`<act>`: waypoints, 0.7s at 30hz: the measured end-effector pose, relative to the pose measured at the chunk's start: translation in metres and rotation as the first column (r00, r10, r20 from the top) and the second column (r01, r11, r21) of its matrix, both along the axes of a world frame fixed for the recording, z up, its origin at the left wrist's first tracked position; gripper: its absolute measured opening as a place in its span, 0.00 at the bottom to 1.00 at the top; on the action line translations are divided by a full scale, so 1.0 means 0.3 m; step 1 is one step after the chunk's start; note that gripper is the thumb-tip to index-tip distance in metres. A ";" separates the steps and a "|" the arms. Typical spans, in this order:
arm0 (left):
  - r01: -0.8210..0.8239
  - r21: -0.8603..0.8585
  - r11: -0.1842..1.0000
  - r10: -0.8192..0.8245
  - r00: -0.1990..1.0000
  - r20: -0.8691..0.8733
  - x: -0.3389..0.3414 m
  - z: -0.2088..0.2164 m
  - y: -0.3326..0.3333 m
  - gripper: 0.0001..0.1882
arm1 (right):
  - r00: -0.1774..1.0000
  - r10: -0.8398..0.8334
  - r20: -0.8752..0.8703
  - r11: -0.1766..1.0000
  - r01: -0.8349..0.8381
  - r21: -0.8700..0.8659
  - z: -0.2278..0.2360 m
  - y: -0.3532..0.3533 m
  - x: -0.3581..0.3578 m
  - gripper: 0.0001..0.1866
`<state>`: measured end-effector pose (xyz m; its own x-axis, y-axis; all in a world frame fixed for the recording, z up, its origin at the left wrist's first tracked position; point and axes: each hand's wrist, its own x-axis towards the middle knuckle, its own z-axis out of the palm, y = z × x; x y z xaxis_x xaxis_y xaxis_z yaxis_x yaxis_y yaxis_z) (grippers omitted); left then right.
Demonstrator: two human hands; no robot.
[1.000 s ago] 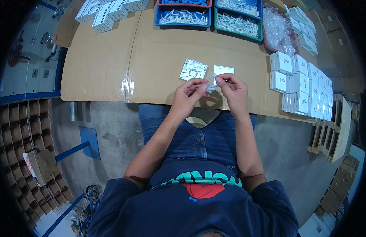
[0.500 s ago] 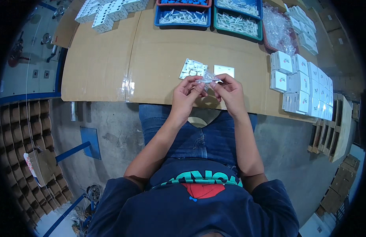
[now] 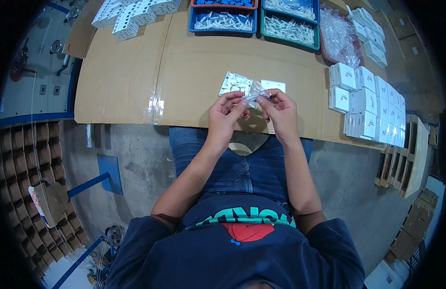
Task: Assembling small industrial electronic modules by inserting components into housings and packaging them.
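Hands [image 3: 224, 114] pinching clear bag [image 3: 256, 90], printed white boxes [image 3: 368, 101], green-lettered shirt [image 3: 199, 255]

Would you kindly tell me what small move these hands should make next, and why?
Probably fold down the loose upper part of the clear plastic bag: it sticks up beyond the fingertips, while the left hand and right hand both pinch the bag, so the thumbs seem well placed to press it flat.
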<state>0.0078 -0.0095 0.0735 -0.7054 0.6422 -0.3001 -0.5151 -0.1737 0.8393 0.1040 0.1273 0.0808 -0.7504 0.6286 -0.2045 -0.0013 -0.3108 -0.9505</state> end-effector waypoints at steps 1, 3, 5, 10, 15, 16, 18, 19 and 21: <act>-0.001 0.000 1.000 0.001 1.000 0.000 -0.001 -0.006 -0.003 0.15 | 1.000 0.001 0.000 1.000 -0.001 0.000 -0.002 0.003 0.002 0.07; 0.011 -0.009 1.000 -0.011 1.000 -0.008 -0.004 -0.011 -0.008 0.15 | 0.999 0.039 0.031 0.998 -0.040 0.045 -0.004 0.011 0.008 0.06; 0.007 0.013 1.000 -0.007 1.000 0.022 -0.001 -0.007 -0.008 0.14 | 1.000 0.024 0.006 0.998 -0.024 0.058 -0.011 0.009 0.007 0.07; 0.012 0.042 0.999 -0.014 0.998 0.053 -0.002 -0.013 -0.007 0.12 | 1.000 0.013 0.011 0.996 -0.014 0.084 -0.009 0.012 0.013 0.06; 0.017 0.063 0.998 -0.022 0.998 0.067 -0.005 0.002 -0.010 0.16 | 0.991 0.132 0.037 0.981 -0.136 0.138 -0.005 0.036 0.029 0.06; 0.018 0.063 0.998 -0.022 0.997 0.067 -0.003 0.001 -0.008 0.16 | 0.991 0.131 0.037 0.981 -0.135 0.138 -0.005 0.036 0.028 0.06; 0.031 0.083 0.996 -0.034 0.999 0.037 0.005 -0.003 -0.004 0.18 | 0.979 0.202 -0.028 0.926 -0.182 0.330 -0.005 0.032 0.023 0.06; 0.031 0.083 0.996 -0.034 0.999 0.037 0.010 -0.002 -0.001 0.18 | 0.979 0.202 -0.028 0.926 -0.182 0.330 -0.004 0.030 0.024 0.06; -0.009 0.112 0.994 0.002 0.998 0.069 0.019 -0.002 0.003 0.18 | 0.971 0.239 0.005 0.942 -0.233 0.242 0.000 0.026 0.027 0.07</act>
